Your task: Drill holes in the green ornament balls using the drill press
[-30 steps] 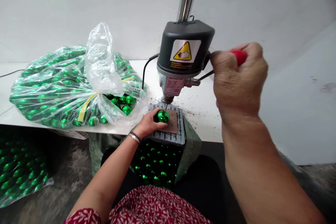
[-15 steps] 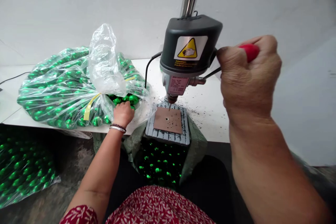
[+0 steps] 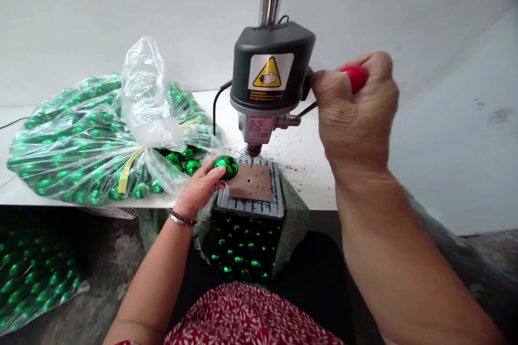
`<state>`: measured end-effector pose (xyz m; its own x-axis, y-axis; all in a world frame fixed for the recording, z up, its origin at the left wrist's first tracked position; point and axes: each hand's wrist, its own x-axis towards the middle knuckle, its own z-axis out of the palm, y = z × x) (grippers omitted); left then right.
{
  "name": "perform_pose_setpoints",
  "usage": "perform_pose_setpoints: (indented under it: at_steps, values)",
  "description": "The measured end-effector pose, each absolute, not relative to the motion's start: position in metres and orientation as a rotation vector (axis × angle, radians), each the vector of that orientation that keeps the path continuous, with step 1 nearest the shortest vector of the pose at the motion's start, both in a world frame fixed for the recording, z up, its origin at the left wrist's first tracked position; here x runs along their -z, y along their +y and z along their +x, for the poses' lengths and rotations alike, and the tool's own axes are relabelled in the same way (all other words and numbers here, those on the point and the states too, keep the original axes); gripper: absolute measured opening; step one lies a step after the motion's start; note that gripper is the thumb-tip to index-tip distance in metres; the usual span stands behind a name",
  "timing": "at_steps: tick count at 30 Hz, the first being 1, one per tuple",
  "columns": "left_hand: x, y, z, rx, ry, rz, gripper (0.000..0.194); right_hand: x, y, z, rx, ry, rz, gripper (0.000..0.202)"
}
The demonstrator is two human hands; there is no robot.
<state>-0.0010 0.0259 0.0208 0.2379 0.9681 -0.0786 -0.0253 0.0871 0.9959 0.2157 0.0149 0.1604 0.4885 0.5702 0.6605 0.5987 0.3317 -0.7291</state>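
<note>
Between thumb and fingers my left hand [image 3: 202, 186] pinches a shiny green ball [image 3: 226, 167], at the left edge of the brown pad [image 3: 259, 190]. The pad has a small hole and lies on the grooved metal base of a drill press [image 3: 273, 48]. Above the pad hangs the thin drill bit [image 3: 252, 161], not touching it. My right hand [image 3: 356, 113] is wrapped round the red knob [image 3: 356, 78] of the press lever. A clear plastic bag [image 3: 81, 145] full of green balls lies on the left, its opening facing the press.
Below the base, a green sack [image 3: 297, 221] stands open with many green balls inside. Another bag of balls [image 3: 36, 269] is at the lower left. Dark shavings are scattered over the white table [image 3: 319, 186]. A black cable runs behind the press.
My left hand has come out of the bag opening and moved right to the pad with a green ball. My right hand still grips the knob. The whole view has shifted slightly.
</note>
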Motion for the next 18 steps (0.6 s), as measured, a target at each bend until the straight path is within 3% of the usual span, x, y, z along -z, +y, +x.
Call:
perform_pose_setpoints:
  at_steps: [6,10,13,18]
  values:
    - [-0.004,0.031,0.021,-0.876,1.034,1.046,0.041,-0.161,0.014,0.216,-0.001,-1.152,-1.295,0.025]
    - [-0.008,0.034,0.028,-0.813,1.073,0.968,0.046,-0.163,0.011,0.214,-0.013,-1.151,-1.290,0.027]
    - [-0.009,0.037,0.031,-0.847,1.157,1.179,0.054,-0.164,0.011,0.214,-0.023,-1.146,-1.299,0.027]
    - [0.002,0.047,0.037,-0.947,1.337,1.644,0.049,-0.165,0.010,0.213,-0.034,-1.142,-1.299,0.029]
